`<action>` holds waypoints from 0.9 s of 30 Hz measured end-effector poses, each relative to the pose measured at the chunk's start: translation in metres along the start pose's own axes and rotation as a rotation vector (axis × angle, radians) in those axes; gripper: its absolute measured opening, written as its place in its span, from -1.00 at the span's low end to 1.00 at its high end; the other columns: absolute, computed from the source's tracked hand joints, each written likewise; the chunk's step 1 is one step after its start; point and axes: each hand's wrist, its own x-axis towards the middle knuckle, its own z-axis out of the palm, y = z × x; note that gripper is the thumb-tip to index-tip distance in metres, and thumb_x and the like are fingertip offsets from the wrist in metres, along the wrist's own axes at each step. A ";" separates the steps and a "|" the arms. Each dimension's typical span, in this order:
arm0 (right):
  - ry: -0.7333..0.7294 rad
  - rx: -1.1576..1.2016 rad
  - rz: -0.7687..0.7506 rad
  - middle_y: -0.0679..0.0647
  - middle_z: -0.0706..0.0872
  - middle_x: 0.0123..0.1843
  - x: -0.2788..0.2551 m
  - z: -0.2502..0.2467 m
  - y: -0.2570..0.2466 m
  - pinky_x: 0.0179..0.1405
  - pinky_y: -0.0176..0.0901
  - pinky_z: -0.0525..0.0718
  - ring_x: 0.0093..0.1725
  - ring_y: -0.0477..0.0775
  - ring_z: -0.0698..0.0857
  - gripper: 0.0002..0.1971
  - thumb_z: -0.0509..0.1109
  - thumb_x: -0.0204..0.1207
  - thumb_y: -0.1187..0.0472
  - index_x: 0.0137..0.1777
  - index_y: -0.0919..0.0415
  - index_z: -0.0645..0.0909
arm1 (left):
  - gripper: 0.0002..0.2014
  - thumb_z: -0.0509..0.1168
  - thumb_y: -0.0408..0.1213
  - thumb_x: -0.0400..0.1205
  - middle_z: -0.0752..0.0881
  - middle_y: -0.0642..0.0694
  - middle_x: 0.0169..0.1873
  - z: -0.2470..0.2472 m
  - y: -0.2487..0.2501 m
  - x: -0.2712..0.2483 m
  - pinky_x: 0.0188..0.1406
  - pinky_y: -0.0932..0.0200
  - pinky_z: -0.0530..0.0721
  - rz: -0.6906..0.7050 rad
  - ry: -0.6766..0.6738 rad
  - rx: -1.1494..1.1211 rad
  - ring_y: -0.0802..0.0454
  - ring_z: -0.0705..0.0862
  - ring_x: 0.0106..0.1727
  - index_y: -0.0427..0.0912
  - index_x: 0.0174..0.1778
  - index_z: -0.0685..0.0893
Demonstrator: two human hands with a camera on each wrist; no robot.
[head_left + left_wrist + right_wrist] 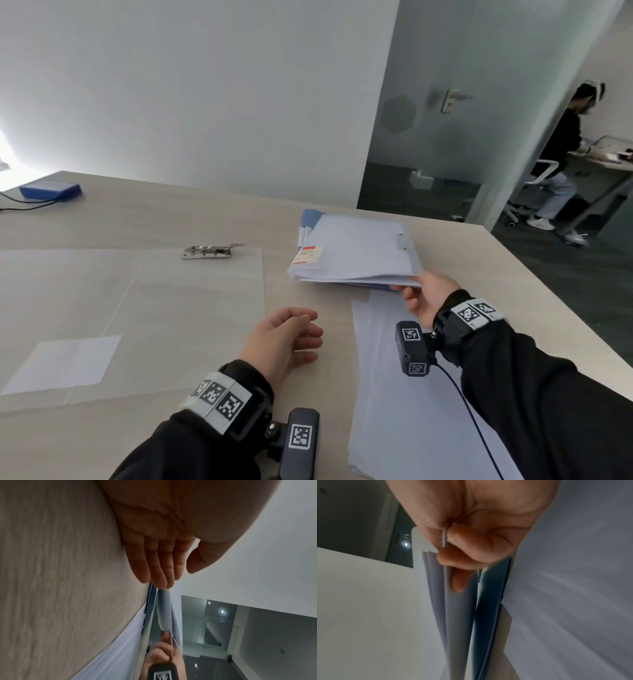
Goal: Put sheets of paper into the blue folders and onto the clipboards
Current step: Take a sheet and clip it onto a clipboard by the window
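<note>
A pile of clear clipboards holding paper (359, 250) lies on blue folders (306, 219) at the table's far right. My right hand (409, 291) grips the pile's near right corner, thumb on top, and holds that edge lifted. In the right wrist view the right hand (447, 555) pinches a clipboard edge with several sheets, above a blue folder (489, 601). My left hand (308, 332) hovers over the table near the middle with relaxed fingers and holds nothing; its straight fingers (157, 563) show in the left wrist view. Loose white sheets (411, 394) lie under my right forearm.
A clear clipboard (191, 308) with a metal clip (212, 251) lies flat at left, with a small white sheet (65, 363) at its near corner. A blue box (49, 190) sits far left. The table edge (548, 291) runs along the right; a person sits beyond it.
</note>
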 end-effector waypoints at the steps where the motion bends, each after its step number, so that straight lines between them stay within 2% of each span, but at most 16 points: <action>1: 0.031 -0.017 0.022 0.22 0.77 -0.35 0.006 0.005 -0.001 -0.81 -0.42 0.36 -0.68 -0.12 0.50 -0.82 0.30 0.59 0.27 0.07 0.27 0.70 | -0.85 0.22 -0.43 0.65 0.75 -0.15 -0.38 0.000 -0.001 0.001 -0.35 0.11 0.65 0.000 -0.005 0.009 -0.01 0.70 -0.39 -0.27 -0.05 0.71; 4: 0.109 0.003 0.087 0.12 0.75 -0.57 0.024 0.011 -0.002 -0.80 -0.43 0.45 -0.74 -0.09 0.59 -0.84 0.27 0.59 0.31 0.04 0.29 0.67 | -0.85 0.21 -0.42 0.66 0.76 -0.13 -0.38 -0.002 -0.003 0.003 -0.26 0.08 0.67 0.001 -0.025 0.040 0.00 0.71 -0.39 -0.26 -0.07 0.71; 6: 0.136 0.043 0.095 0.15 0.75 -0.57 0.029 0.011 0.000 -0.76 -0.32 0.59 -0.69 -0.01 0.67 -0.79 0.19 0.62 0.35 0.13 0.32 0.63 | -0.84 0.22 -0.42 0.66 0.77 -0.13 -0.37 -0.003 -0.003 0.002 -0.15 0.03 0.68 0.005 -0.030 0.059 0.00 0.72 -0.37 -0.25 -0.08 0.72; 7: 0.140 0.070 0.095 0.20 0.78 -0.49 0.029 0.010 0.002 -0.72 -0.24 0.65 -0.63 0.05 0.72 -0.76 0.16 0.63 0.36 0.18 0.34 0.60 | -0.84 0.22 -0.42 0.66 0.77 -0.13 -0.37 -0.004 -0.004 0.003 -0.13 0.03 0.68 0.008 -0.029 0.065 -0.01 0.72 -0.37 -0.26 -0.08 0.72; 9: 0.137 0.141 0.082 0.33 0.81 -0.11 0.024 0.005 0.004 -0.57 -0.09 0.76 -0.38 0.16 0.78 -0.71 0.13 0.65 0.36 0.32 0.36 0.50 | -0.84 0.22 -0.42 0.66 0.77 -0.14 -0.35 -0.005 -0.005 0.002 -0.16 0.07 0.68 0.013 -0.026 0.074 -0.01 0.72 -0.36 -0.26 -0.09 0.72; 10: 0.138 0.175 0.073 0.35 0.73 0.07 0.019 0.001 0.005 -0.44 0.00 0.79 -0.27 0.19 0.77 -0.67 0.13 0.67 0.34 0.40 0.34 0.44 | -0.84 0.22 -0.43 0.66 0.78 -0.15 -0.34 -0.005 -0.005 0.001 -0.17 0.09 0.69 0.018 -0.022 0.074 -0.01 0.73 -0.35 -0.26 -0.10 0.72; 12: 0.130 0.212 0.053 0.35 0.59 0.26 0.007 -0.015 0.005 -0.21 0.08 0.77 -0.15 0.22 0.74 -0.61 0.16 0.69 0.29 0.50 0.28 0.38 | -0.82 0.22 -0.44 0.66 0.79 -0.16 -0.32 -0.002 -0.005 -0.001 -0.16 0.10 0.67 0.039 -0.016 0.095 -0.01 0.73 -0.33 -0.25 -0.12 0.74; 13: 0.118 0.203 0.046 0.34 0.57 0.31 0.002 -0.020 0.006 -0.19 0.08 0.75 -0.10 0.22 0.73 -0.60 0.18 0.68 0.28 0.51 0.28 0.38 | -0.81 0.22 -0.45 0.66 0.79 -0.15 -0.32 -0.003 -0.006 -0.001 -0.14 0.10 0.67 0.055 -0.001 0.110 -0.01 0.73 -0.32 -0.24 -0.14 0.74; 16: 0.133 0.137 0.012 0.25 0.63 0.32 -0.026 -0.056 0.007 -0.23 0.01 0.68 -0.07 0.15 0.70 -0.66 0.24 0.66 0.22 0.41 0.27 0.51 | -0.79 0.24 -0.46 0.64 0.81 -0.13 -0.28 0.005 -0.009 -0.007 -0.08 0.12 0.65 0.095 0.033 0.187 -0.03 0.73 -0.23 -0.20 -0.17 0.78; 18: 0.166 0.060 -0.006 0.17 0.71 0.27 -0.048 -0.082 0.007 -0.19 -0.04 0.65 -0.06 0.09 0.69 -0.72 0.29 0.62 0.17 0.29 0.19 0.60 | -0.79 0.28 -0.39 0.59 0.84 -0.04 -0.20 0.015 -0.012 -0.012 -0.01 0.14 0.61 0.135 0.050 0.297 0.00 0.75 -0.11 -0.10 -0.17 0.82; 21: 0.236 -0.123 -0.045 0.08 0.74 0.23 -0.082 -0.116 0.007 -0.03 -0.02 0.53 0.07 0.05 0.66 -0.80 0.33 0.57 0.10 0.14 0.07 0.66 | -0.79 0.30 -0.29 0.59 0.83 0.07 -0.11 0.037 -0.018 -0.028 -0.12 0.24 0.58 0.154 0.049 0.482 0.12 0.72 -0.05 0.06 -0.12 0.83; 22: 0.247 -0.178 -0.064 0.07 0.74 0.20 -0.093 -0.126 0.008 0.00 -0.02 0.50 0.08 0.04 0.64 -0.83 0.32 0.57 0.12 0.09 0.08 0.67 | -0.80 0.30 -0.26 0.59 0.83 0.04 -0.07 0.045 -0.022 -0.033 -0.10 0.22 0.62 0.144 0.027 0.497 0.12 0.72 -0.06 0.11 -0.09 0.81; 23: 0.258 -0.222 -0.083 0.07 0.72 0.15 -0.103 -0.136 0.008 -0.01 -0.04 0.49 0.06 0.04 0.63 -0.85 0.30 0.59 0.15 0.05 0.10 0.68 | -0.81 0.30 -0.19 0.58 0.82 0.03 0.04 0.052 -0.027 -0.036 0.06 0.17 0.65 0.130 0.001 0.536 0.12 0.72 0.00 0.18 -0.04 0.78; 24: 0.268 -0.252 -0.088 0.10 0.70 0.13 -0.113 -0.144 0.009 0.00 -0.05 0.49 0.05 0.06 0.62 -0.85 0.27 0.61 0.19 0.02 0.13 0.68 | -0.79 0.30 -0.10 0.55 0.75 0.07 0.23 0.058 -0.032 -0.037 0.33 0.09 0.57 0.135 -0.031 0.641 0.15 0.68 0.16 0.26 0.04 0.73; 25: 0.271 -0.272 -0.088 0.16 0.67 0.17 -0.121 -0.152 0.010 0.07 -0.03 0.50 0.10 0.12 0.61 -0.84 0.26 0.62 0.21 0.03 0.15 0.67 | -0.70 0.28 -0.01 0.54 0.60 0.13 0.43 0.063 -0.037 -0.037 0.57 0.01 0.33 0.149 -0.073 0.828 0.16 0.56 0.39 0.31 0.19 0.66; 27: 0.275 -0.256 -0.066 0.28 0.59 0.39 -0.135 -0.164 0.015 0.29 0.15 0.48 0.37 0.31 0.55 -0.74 0.28 0.62 0.21 0.26 0.21 0.63 | -0.44 0.18 0.10 0.58 0.23 0.15 0.66 0.072 -0.043 -0.036 0.69 -0.06 -0.09 0.148 -0.107 1.159 0.12 0.14 0.69 0.20 0.55 0.39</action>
